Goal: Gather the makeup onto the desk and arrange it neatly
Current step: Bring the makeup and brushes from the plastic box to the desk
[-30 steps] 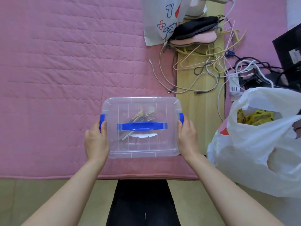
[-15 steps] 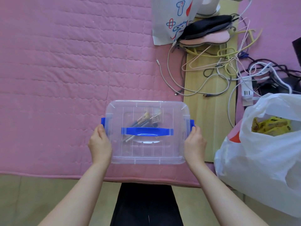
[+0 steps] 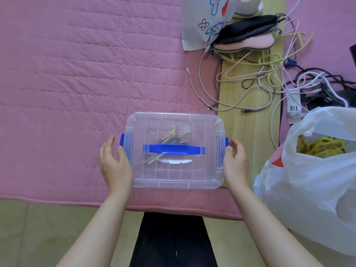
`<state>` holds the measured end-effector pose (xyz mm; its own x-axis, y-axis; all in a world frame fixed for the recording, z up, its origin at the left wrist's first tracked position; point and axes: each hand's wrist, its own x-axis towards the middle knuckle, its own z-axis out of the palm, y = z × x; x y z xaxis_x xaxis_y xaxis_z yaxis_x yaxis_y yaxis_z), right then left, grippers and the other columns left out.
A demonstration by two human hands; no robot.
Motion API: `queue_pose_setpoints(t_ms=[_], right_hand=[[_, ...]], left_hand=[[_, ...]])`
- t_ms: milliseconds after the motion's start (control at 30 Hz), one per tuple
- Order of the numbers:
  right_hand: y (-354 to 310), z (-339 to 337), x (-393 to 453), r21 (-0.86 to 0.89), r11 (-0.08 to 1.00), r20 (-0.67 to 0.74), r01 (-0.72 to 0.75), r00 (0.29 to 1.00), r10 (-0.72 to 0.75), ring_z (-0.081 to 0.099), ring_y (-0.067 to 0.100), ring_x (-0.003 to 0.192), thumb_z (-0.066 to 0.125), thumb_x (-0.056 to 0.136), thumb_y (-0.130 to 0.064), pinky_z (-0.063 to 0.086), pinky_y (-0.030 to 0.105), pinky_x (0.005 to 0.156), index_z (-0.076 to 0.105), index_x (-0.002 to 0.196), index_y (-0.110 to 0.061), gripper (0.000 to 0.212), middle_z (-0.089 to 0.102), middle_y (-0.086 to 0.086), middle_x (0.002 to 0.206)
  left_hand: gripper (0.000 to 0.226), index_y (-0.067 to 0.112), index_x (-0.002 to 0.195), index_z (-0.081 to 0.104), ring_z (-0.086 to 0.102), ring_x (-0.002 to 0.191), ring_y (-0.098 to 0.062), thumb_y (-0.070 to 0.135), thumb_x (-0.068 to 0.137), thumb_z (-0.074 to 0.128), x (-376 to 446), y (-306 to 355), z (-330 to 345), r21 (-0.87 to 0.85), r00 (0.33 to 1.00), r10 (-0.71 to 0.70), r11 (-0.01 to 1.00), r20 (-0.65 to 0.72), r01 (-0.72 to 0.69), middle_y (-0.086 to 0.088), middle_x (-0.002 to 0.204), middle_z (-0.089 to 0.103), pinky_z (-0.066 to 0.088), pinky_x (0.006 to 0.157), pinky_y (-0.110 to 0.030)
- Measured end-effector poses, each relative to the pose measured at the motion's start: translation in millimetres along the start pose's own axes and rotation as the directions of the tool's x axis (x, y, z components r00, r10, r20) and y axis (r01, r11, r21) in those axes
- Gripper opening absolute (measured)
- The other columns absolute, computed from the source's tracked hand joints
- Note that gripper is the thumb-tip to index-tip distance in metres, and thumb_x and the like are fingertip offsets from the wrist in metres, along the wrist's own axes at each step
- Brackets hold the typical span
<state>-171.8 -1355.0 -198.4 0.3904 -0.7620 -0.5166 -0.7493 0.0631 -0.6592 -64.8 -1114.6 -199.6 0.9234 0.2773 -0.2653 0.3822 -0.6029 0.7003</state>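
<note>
A clear plastic box [image 3: 174,176] with a blue carry handle [image 3: 174,149] and blue side latches rests on the pink quilted mat [image 3: 67,74], near its front edge. Several pencil-like makeup items [image 3: 169,140] lie inside, seen through the closed lid. My left hand [image 3: 114,165] is at the box's left end with relaxed fingers, the thumb touching by the left latch. My right hand [image 3: 236,160] sits at the right end, fingers loosely spread beside the right latch. Neither hand grips the box.
A white plastic bag [image 3: 312,176] with yellow packets stands at the right. A tangle of cables and hangers [image 3: 269,79] lies on a wooden strip [image 3: 248,135] behind it. A printed white bag [image 3: 204,22] and dark and pink flat pads [image 3: 248,33] sit at the back.
Both hands have loosened from the box's ends and their fingers have spread away from the latches. The box looks set down on the mat.
</note>
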Motion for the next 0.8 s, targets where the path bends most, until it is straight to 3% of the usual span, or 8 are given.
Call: queue_pose_setpoints(t_ms=[67,133,200,267,400,567,800], right_hand=[[-7,-4,-8,-0.118,0.968,0.035,0.222,0.975,-0.219,0.043,0.012,0.128,0.043,0.096,-0.012,0.031,0.026,0.107,0.042,0.139,-0.014,0.043,0.046,-0.001,0.140],[-13,-4,-17,-0.244,0.879,0.126,0.409,0.912,-0.389,0.032,0.017,0.138,0.046,0.095,-0.008,0.024,0.027,0.114,0.041,0.140,-0.011,0.045,0.038,0.006,0.148],[-18,1,-25,-0.337,0.813,0.205,0.475,0.880,-0.429,0.020,0.026,0.144,0.049,0.096,-0.013,0.019,0.037,0.118,0.042,0.140,-0.012,0.045,0.027,0.014,0.153],[-21,7,-29,-0.478,0.732,0.237,0.486,0.873,-0.425,0.010,0.034,0.146,0.051,0.096,-0.023,0.013,0.048,0.118,0.041,0.142,-0.015,0.047,0.019,0.021,0.155],[-23,19,-36,-0.678,0.517,0.281,0.523,0.834,-0.476,0.003,0.043,0.145,0.054,0.092,-0.037,0.006,0.060,0.114,0.036,0.145,-0.022,0.058,0.010,0.019,0.158],[-19,38,-46,-0.652,0.377,0.402,0.658,0.722,-0.564,0.021,0.046,0.141,0.070,0.082,-0.035,0.020,0.069,0.107,0.052,0.135,-0.023,0.056,0.030,0.016,0.153],[-25,45,-45,-0.659,0.408,0.400,0.633,0.753,-0.523,0.033,0.046,0.136,0.076,0.078,-0.030,0.023,0.075,0.099,0.064,0.111,-0.015,0.037,0.045,0.014,0.144]], left_hand=[[0.039,0.012,0.133,0.052,0.040,0.126,-0.019,0.007,0.094,0.048,-15,5,1,0.076,0.970,0.240,0.967,0.043,-0.242,-0.001,0.135,0.051,0.027,0.109,-0.026],[0.042,0.005,0.131,0.053,0.039,0.129,-0.025,-0.004,0.090,0.053,-29,11,6,0.104,0.896,0.415,0.895,0.159,-0.434,-0.008,0.135,0.052,0.021,0.113,-0.022],[0.045,0.003,0.130,0.054,0.038,0.133,-0.028,-0.008,0.087,0.056,-40,17,14,0.107,0.810,0.512,0.823,0.286,-0.557,-0.010,0.136,0.051,0.023,0.115,-0.027],[0.045,0.004,0.130,0.055,0.036,0.136,-0.032,-0.005,0.086,0.060,-47,21,24,0.140,0.740,0.560,0.755,0.372,-0.641,-0.010,0.139,0.050,0.031,0.112,-0.042],[0.045,0.010,0.133,0.054,0.029,0.141,-0.034,0.010,0.089,0.063,-50,23,37,0.248,0.704,0.538,0.684,0.463,-0.686,-0.007,0.147,0.043,0.030,0.109,-0.055],[0.040,0.014,0.127,0.058,0.028,0.142,-0.032,0.019,0.088,0.065,-47,18,38,0.299,0.708,0.530,0.659,0.467,-0.690,-0.005,0.148,0.042,0.021,0.111,-0.059],[0.040,0.015,0.122,0.060,0.029,0.141,-0.035,0.017,0.084,0.071,-37,22,34,0.271,0.691,0.541,0.657,0.480,-0.703,-0.007,0.147,0.042,0.026,0.107,-0.064]])
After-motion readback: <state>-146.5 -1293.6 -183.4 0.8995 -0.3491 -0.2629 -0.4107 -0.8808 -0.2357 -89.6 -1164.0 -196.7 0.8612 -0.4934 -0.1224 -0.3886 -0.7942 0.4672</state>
